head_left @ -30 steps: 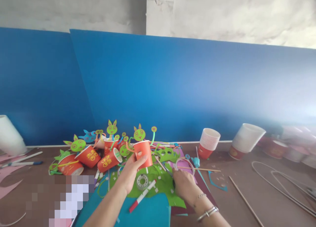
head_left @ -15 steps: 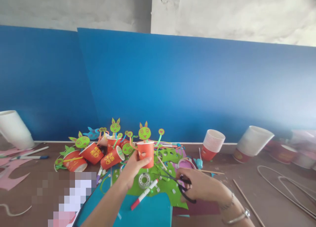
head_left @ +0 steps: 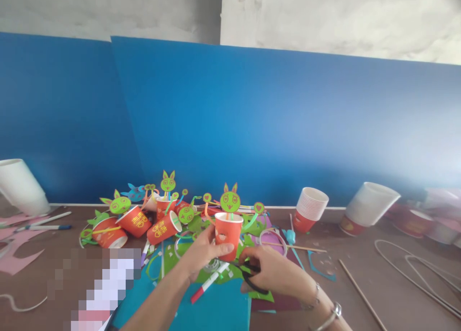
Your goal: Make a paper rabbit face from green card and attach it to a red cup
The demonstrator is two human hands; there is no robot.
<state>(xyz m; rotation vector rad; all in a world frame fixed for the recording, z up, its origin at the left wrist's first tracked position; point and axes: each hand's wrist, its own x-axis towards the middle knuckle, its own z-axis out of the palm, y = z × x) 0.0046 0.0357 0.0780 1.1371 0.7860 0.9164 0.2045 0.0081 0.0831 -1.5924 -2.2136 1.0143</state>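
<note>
My left hand (head_left: 203,254) is wrapped round an upright red paper cup (head_left: 228,232), thumb across its front. From the cup rises a green paper rabbit head (head_left: 230,201), with a bent straw arm on each side ending in a round green tip. My right hand (head_left: 266,271) grips black-handled scissors (head_left: 252,275), their blades pointing left just beneath the cup. Below the hands lie green paper scraps (head_left: 198,268), a marker with a red end (head_left: 209,283) and a roll of clear tape (head_left: 212,264), partly hidden by my left hand. A blue sheet (head_left: 212,307) is under them.
Several decorated red cups (head_left: 163,227) lie and stand in a heap at the left. A stack of paper cups (head_left: 310,208) and a larger stack (head_left: 370,208) stand at the right. Wooden sticks (head_left: 360,292) and a cable (head_left: 414,273) lie at right; a blue partition (head_left: 230,119) rises behind.
My left hand has carried the cup with the rabbit head to the right and slightly nearer. My right hand has moved left with the scissors, so both hands are closer together.
</note>
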